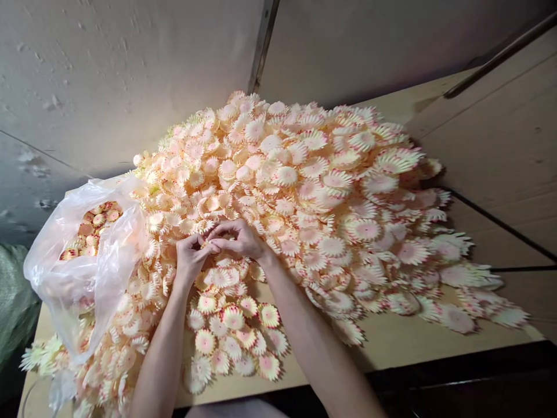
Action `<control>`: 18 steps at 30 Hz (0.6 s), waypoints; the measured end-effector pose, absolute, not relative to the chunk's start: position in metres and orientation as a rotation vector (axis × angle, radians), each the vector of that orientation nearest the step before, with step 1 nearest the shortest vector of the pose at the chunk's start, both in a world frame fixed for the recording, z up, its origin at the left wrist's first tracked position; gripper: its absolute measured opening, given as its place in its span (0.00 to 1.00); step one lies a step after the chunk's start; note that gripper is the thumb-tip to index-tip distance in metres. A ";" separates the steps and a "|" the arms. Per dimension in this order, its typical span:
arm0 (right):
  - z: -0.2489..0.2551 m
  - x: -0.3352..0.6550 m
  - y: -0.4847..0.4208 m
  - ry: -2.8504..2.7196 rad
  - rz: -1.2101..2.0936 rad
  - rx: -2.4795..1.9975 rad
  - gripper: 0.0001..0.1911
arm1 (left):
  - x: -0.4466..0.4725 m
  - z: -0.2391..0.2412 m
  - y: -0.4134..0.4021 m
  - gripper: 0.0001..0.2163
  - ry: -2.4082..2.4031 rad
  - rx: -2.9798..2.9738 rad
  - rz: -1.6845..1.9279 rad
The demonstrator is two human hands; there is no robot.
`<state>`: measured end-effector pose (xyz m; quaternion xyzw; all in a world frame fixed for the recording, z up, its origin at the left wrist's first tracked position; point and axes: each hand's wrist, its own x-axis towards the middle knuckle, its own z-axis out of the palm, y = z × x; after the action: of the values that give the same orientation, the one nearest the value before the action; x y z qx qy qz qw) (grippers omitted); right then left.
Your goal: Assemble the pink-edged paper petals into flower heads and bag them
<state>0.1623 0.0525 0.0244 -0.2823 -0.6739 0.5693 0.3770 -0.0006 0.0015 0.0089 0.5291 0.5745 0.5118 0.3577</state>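
Observation:
My left hand [191, 255] and my right hand [239, 239] meet over the near edge of a large heap of artificial flower heads [282, 174]. The fingertips of both are pinched together, almost touching. Whatever sits between them is too small and too covered by the fingers to name. The flower heads are pale cream and pink discs with fringed, red-tipped petals. Between my forearms lies a smaller group of these flower heads [232, 318], several with their flat pink-centred faces upward.
A translucent plastic bag [115, 270] stands open at the left, with small round yellow-and-red pieces [93, 226] inside. The heap covers much of the wooden table [400, 342]. Grey wall [130, 75] rises behind, cardboard [491, 151] stands at right, and a green sack [15, 302] is at far left.

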 end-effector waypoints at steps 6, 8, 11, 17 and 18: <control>0.026 0.163 0.053 -1.736 1.467 -0.641 0.09 | -0.002 0.005 0.003 0.26 1.481 1.396 1.321; 0.025 0.161 0.053 -1.736 1.447 -0.648 0.10 | -0.002 0.006 0.003 0.26 1.490 1.422 1.324; 0.021 0.158 0.053 -1.748 1.378 -0.714 0.09 | -0.002 0.009 0.003 0.26 1.504 1.443 1.321; 0.012 0.155 0.054 -1.634 1.390 -0.849 0.12 | 0.002 0.015 0.002 0.22 1.460 1.373 1.300; 0.012 0.155 0.055 -1.590 1.400 -0.861 0.12 | 0.003 0.017 0.001 0.20 1.423 1.334 1.294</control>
<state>0.1553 0.0546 0.0116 -0.3427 -0.6327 0.5571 0.4145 0.0034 0.0014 0.0165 0.5249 0.5598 0.5090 0.3899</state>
